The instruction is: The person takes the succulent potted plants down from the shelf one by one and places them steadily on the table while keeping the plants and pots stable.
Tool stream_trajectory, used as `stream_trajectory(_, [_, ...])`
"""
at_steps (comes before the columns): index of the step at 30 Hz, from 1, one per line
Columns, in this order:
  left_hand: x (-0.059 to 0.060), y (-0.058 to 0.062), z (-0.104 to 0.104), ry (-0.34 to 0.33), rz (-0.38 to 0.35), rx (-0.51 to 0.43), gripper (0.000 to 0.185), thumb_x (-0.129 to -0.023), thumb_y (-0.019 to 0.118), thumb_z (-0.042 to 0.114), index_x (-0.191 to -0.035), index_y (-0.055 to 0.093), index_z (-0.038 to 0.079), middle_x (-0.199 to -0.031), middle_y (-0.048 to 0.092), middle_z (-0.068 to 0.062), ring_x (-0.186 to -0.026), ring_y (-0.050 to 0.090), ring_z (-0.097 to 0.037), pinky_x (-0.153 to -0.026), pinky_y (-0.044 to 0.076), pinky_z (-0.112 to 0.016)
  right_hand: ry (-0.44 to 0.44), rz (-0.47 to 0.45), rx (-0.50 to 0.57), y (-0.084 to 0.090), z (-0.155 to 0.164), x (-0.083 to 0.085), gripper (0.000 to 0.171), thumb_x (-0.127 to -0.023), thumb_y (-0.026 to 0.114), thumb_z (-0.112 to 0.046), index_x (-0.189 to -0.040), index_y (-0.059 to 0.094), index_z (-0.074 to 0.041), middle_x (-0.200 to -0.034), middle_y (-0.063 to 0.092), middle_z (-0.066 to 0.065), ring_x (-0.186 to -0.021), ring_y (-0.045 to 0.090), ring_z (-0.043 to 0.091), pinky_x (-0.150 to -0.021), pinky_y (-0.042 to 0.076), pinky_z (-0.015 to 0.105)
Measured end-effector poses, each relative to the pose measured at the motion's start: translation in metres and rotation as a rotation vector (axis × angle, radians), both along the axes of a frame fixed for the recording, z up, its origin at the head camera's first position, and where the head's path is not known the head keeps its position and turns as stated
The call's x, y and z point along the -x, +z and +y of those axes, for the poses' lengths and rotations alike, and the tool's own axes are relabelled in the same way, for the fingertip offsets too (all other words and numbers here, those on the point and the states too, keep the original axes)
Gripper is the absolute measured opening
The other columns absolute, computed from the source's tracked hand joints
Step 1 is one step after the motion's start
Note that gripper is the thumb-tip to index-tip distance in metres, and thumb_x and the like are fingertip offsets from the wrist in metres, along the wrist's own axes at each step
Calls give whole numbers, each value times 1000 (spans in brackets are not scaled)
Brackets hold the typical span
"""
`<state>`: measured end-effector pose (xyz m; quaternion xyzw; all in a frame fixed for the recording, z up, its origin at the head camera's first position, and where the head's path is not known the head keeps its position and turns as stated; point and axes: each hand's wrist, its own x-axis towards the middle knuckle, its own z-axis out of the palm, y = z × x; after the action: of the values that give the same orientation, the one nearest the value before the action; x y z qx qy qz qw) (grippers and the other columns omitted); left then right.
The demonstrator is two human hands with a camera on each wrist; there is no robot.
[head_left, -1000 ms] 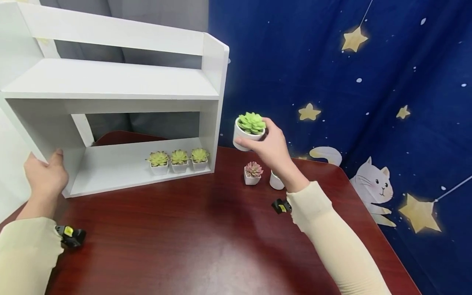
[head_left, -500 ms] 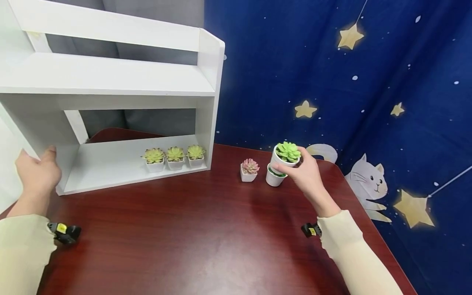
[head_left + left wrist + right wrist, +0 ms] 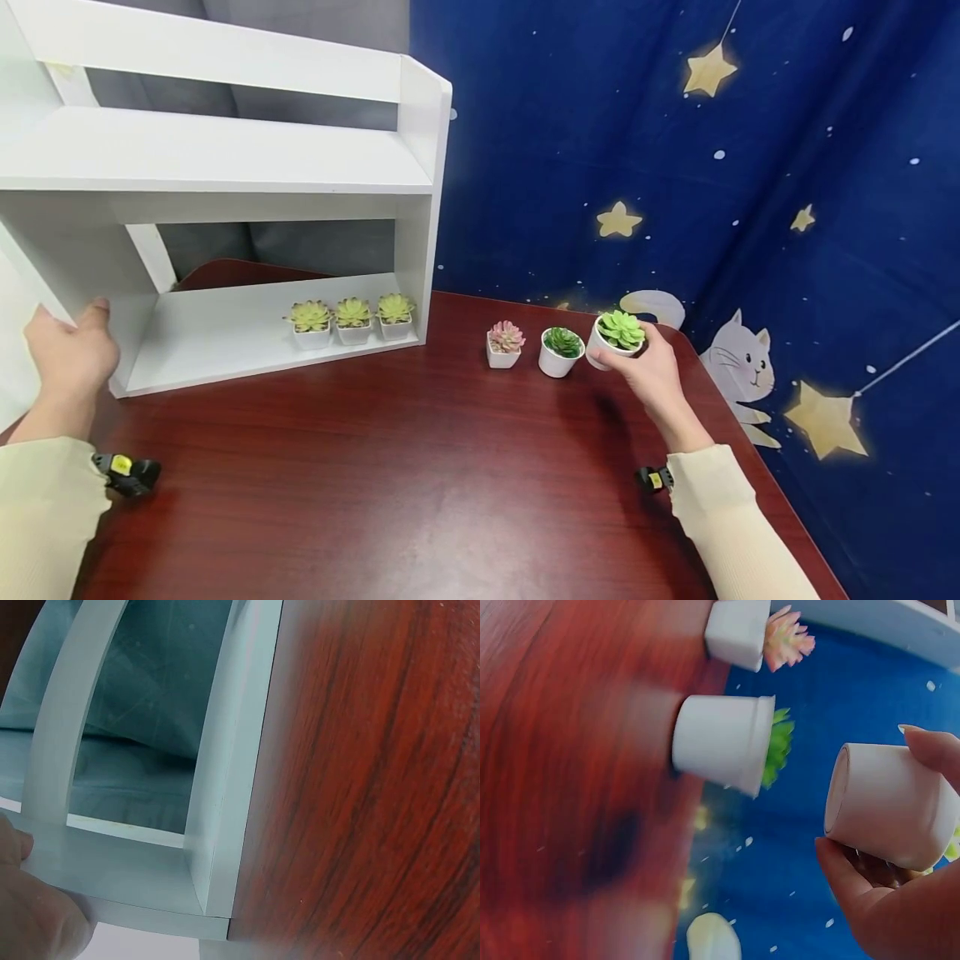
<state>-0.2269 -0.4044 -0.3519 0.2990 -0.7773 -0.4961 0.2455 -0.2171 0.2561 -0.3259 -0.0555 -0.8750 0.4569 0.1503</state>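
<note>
In the head view my right hand (image 3: 660, 375) grips a bright green succulent in a round white pot (image 3: 600, 347). The right wrist view shows this white pot (image 3: 889, 802) raised above the table, thumb and fingers around it. Just left of it stands a dark green succulent in a round white pot (image 3: 557, 360), and beyond that a pink succulent in a square white pot (image 3: 504, 352). At far left my left hand (image 3: 71, 358) holds the side panel of the white shelf (image 3: 217, 329), thumb on the inner side; the left wrist view shows only part of this hand (image 3: 37, 915).
Three yellow-green succulents, the middle one (image 3: 354, 322) among them, sit in square pots at the right of the lower shelf. A dark red wooden table (image 3: 390, 467) lies below. Behind it hangs a blue curtain (image 3: 525, 167) with stars and a cat.
My right hand has carried the bright green succulent rightward and down, past the dark green one, which is now uncovered. My left hand stays on the shelf side; the view has shifted slightly.
</note>
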Motion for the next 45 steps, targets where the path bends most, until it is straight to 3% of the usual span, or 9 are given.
stream_trajectory(12, [0,1,0,-7,4,7,52,-105,38,29,-156,31,36,-165,33,3,-150,31,-11,-127,25,-35,-73,-119,42,-36,22,17,78,-81,81,-16,-147,44,1,-143,53,23,-127,48,32,-110,40,41])
stream_trajectory(17, [-1,1,-1,0,17,-40,52,-104,42,28,-155,34,36,-162,37,9,-146,34,-4,-126,25,-30,-88,-177,80,-48,27,22,80,-82,81,-16,-148,40,2,-145,50,22,-129,46,32,-112,40,42])
stream_trajectory(21, [-1,1,-1,-2,24,-52,52,-104,41,28,-155,34,36,-162,37,10,-146,34,-3,-126,25,-30,-107,-186,112,-50,29,24,80,-82,80,-15,-149,39,3,-145,50,23,-129,46,32,-113,40,43])
stream_trajectory(28, [0,1,-1,2,10,-45,53,-105,40,28,-156,32,36,-163,34,10,-148,31,-4,-127,23,-30,-120,-222,75,-57,32,27,83,-82,80,-15,-151,36,3,-149,47,25,-134,43,35,-118,36,47])
stream_trajectory(45, [0,3,1,-3,10,-25,52,-105,40,29,-156,33,36,-164,34,8,-148,30,-5,-126,23,-29,-91,-248,94,-68,35,26,92,-82,79,-12,-155,25,3,-153,40,26,-137,39,37,-122,32,50])
